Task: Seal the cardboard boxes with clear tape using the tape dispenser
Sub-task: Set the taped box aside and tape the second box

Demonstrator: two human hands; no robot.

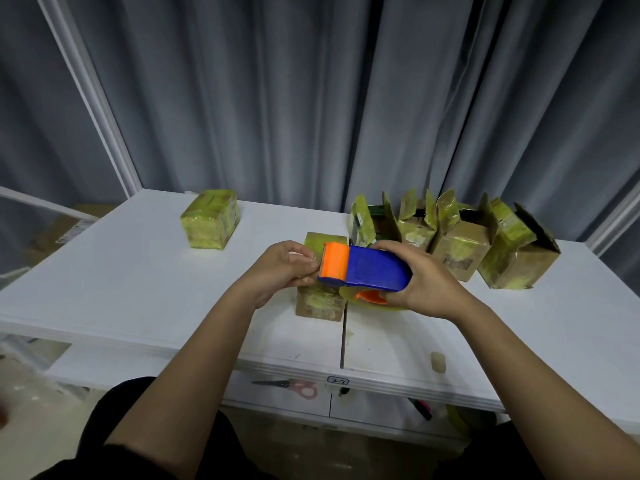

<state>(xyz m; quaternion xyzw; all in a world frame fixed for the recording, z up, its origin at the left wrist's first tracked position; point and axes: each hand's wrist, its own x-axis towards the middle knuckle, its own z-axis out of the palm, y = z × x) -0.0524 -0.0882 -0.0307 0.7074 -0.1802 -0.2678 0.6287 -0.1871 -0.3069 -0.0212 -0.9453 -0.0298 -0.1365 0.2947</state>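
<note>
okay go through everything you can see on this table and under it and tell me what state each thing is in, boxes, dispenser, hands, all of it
Left hand: pinching the tape end at the dispenser's mouth.
Right hand: gripping the tape dispenser.
Tape dispenser: held above the table, orange end leftward.
Middle box: closed, under the hands.
Far-left box: closed, wrapped in tape.
Row of boxes: flaps open.
Scissors: closed, on the lower shelf.

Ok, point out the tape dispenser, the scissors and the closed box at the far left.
tape dispenser (375, 271), head view, blue body.
scissors (306, 389), head view, pink handle.
closed box (210, 220), head view, top face.
</note>
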